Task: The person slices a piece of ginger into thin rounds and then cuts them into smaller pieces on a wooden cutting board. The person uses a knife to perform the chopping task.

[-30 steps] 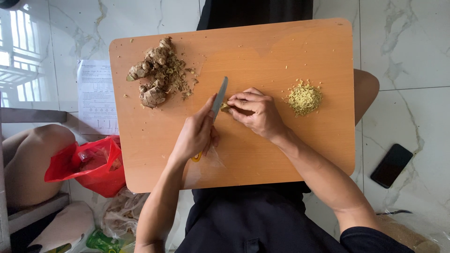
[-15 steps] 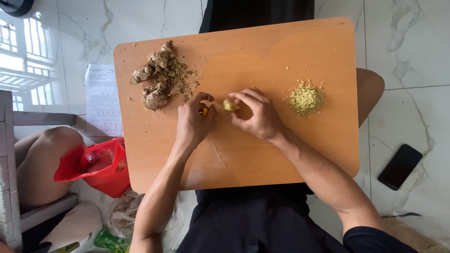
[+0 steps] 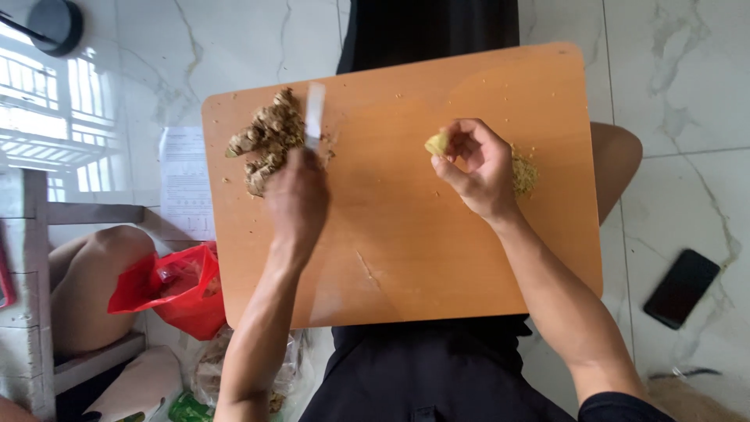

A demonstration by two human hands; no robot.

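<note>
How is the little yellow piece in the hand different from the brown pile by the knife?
The piece is pale yellow and smooth; the pile is brown, knobbly and rough. The piece is one small bit; the pile is many chunks and scraps, much bigger. The piece is pinched in the right hand above the board; the pile lies on the board beside the knife in the left hand. Both look like ginger.

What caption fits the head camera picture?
Left hand holds a blurred knife by brown ginger roots; right hand pinches a peeled yellow ginger piece.
</note>
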